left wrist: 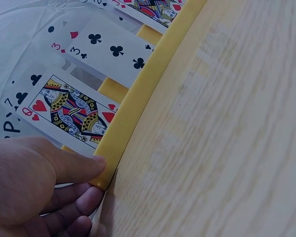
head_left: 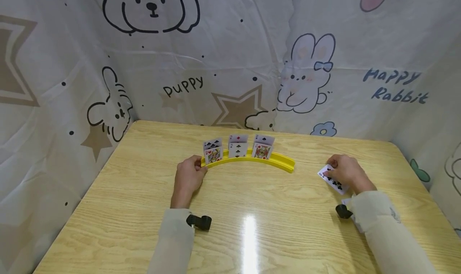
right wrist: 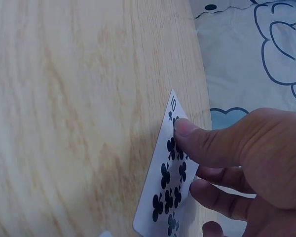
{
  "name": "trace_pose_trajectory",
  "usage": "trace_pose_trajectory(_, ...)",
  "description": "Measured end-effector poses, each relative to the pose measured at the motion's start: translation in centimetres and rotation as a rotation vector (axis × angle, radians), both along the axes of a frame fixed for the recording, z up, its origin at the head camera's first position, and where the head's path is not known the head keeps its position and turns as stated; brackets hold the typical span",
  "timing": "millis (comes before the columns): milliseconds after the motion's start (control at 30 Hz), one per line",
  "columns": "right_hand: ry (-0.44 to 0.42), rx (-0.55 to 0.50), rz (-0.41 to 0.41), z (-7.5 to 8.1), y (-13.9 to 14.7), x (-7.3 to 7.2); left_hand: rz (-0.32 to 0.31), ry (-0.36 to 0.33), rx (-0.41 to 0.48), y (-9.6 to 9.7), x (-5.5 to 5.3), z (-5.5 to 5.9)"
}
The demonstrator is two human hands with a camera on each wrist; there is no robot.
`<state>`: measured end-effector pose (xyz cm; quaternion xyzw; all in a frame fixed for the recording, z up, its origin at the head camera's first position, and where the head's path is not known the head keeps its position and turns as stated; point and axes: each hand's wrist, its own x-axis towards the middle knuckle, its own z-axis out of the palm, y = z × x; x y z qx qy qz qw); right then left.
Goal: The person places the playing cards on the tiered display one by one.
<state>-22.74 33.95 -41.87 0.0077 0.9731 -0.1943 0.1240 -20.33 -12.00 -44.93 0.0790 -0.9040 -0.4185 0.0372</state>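
A curved yellow card holder (head_left: 282,162) stands on the table with playing cards upright in two rows. Its left end is pinched by my left hand (head_left: 189,180), thumb on the front face. Nearest that hand is the queen of hearts (left wrist: 71,113), with a black club card (left wrist: 20,96) behind it. Further along come the three of clubs (left wrist: 111,51), backed by a red diamond card (head_left: 238,138), and a face card with diamonds (head_left: 261,150), backed by a spade card (head_left: 265,138). Over at the right, my right hand (head_left: 347,172) grips the ten of clubs (right wrist: 163,197), thumb on its face.
Under the right wrist, another card (head_left: 356,224) lies on the wooden table (head_left: 270,206), mostly hidden by the sleeve. Behind the table hangs a printed cloth (head_left: 223,45) with cartoon animals, and it also runs along both sides.
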Motion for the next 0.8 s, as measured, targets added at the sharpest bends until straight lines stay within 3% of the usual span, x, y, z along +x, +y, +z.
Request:
trace_pose_trajectory(300,-0.002,-0.011,-0.041,0.1,-0.2,0.5,-0.006,-0.002,0.004,0.0,0.0,0.1)
trace_pose_trajectory(500,-0.015,0.01,-0.021,0.0,-0.1,0.8,-0.008,-0.008,0.013,0.1,0.2,0.0)
trace_pose_trajectory(800,0.042,-0.031,0.023,1.0,-0.4,1.3,-0.01,0.017,0.003,0.0,0.2,0.0)
